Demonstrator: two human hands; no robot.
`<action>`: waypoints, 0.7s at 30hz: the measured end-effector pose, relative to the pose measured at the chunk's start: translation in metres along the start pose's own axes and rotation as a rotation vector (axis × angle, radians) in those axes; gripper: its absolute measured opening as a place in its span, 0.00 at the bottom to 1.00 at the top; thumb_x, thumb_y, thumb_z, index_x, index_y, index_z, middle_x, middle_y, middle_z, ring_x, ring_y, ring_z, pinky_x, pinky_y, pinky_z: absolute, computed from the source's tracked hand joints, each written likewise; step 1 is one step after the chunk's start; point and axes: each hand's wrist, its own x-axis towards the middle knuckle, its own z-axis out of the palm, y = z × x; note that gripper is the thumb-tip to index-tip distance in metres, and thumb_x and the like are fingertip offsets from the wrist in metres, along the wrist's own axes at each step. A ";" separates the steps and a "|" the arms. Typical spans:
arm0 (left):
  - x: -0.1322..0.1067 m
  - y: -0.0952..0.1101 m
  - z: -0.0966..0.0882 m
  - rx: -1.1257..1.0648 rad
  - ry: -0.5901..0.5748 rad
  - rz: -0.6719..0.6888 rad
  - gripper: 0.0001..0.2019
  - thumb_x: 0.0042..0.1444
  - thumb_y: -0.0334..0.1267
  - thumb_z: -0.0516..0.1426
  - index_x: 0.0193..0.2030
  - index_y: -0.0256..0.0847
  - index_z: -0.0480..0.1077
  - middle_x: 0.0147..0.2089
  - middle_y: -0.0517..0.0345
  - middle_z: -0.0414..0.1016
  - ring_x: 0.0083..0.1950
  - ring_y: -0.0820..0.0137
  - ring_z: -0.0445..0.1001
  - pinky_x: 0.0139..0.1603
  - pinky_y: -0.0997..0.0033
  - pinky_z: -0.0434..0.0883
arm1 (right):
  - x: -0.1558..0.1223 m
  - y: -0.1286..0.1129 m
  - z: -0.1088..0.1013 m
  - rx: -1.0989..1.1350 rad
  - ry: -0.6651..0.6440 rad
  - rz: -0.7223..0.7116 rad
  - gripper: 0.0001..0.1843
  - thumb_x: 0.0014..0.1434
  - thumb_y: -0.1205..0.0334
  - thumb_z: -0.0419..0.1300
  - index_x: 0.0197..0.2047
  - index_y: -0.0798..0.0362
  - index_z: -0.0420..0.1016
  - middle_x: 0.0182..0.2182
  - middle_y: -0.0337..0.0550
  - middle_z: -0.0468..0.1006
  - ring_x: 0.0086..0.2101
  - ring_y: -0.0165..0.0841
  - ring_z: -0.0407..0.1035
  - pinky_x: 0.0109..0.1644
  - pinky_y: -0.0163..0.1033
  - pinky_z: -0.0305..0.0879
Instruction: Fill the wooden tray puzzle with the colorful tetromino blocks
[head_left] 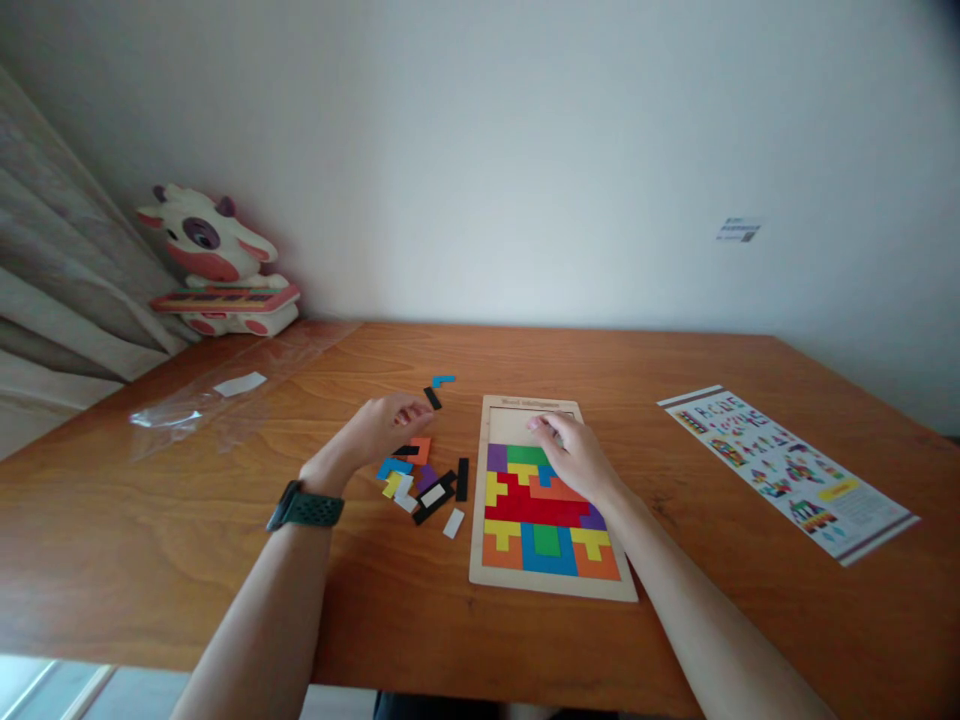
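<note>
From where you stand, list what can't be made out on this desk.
In the head view:
Part of the puzzle board: hidden by the right hand.
Lettering on its top edge: too small, blurred.
Leaflet text: too small.
Whether the left hand grips the farthest black piece: too small to tell.

Wooden puzzle board lies flat on the tabletop, bright blocks fitted snugly in the near part, bare wood up top. Loose pieces, lots of black and white, sit scattered just left of it.
</note>
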 end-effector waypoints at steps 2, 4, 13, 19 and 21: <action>-0.007 -0.007 -0.013 0.057 -0.185 -0.038 0.19 0.56 0.55 0.56 0.38 0.43 0.77 0.37 0.56 0.80 0.37 0.65 0.77 0.38 0.70 0.71 | 0.000 0.002 0.000 -0.039 0.022 0.014 0.21 0.69 0.49 0.49 0.35 0.51 0.76 0.34 0.49 0.80 0.36 0.40 0.74 0.42 0.43 0.68; -0.013 -0.010 -0.020 0.057 -0.288 -0.045 0.22 0.48 0.58 0.62 0.40 0.42 0.77 0.41 0.54 0.80 0.41 0.64 0.77 0.41 0.69 0.71 | 0.001 0.004 0.000 -0.068 0.057 0.023 0.21 0.68 0.49 0.49 0.36 0.52 0.77 0.35 0.50 0.81 0.37 0.41 0.74 0.43 0.44 0.67; -0.022 -0.007 -0.021 0.031 -0.422 -0.077 0.35 0.29 0.52 0.72 0.47 0.42 0.71 0.46 0.56 0.77 0.45 0.62 0.74 0.44 0.69 0.70 | 0.002 0.033 -0.020 -0.066 0.216 0.214 0.28 0.66 0.39 0.47 0.36 0.52 0.78 0.36 0.54 0.81 0.39 0.44 0.74 0.43 0.45 0.67; -0.014 -0.005 -0.020 0.010 -0.387 -0.163 0.23 0.35 0.53 0.68 0.35 0.41 0.72 0.35 0.57 0.79 0.38 0.65 0.75 0.36 0.72 0.68 | 0.000 0.041 -0.010 -0.068 0.199 0.210 0.28 0.66 0.40 0.48 0.36 0.52 0.78 0.36 0.52 0.81 0.38 0.44 0.74 0.44 0.45 0.67; -0.013 -0.005 -0.020 -0.016 -0.388 -0.191 0.22 0.36 0.53 0.68 0.34 0.40 0.73 0.35 0.56 0.80 0.37 0.64 0.77 0.36 0.72 0.68 | -0.001 0.039 -0.006 -0.130 0.194 0.184 0.26 0.67 0.42 0.48 0.36 0.52 0.78 0.36 0.52 0.81 0.39 0.44 0.74 0.45 0.45 0.66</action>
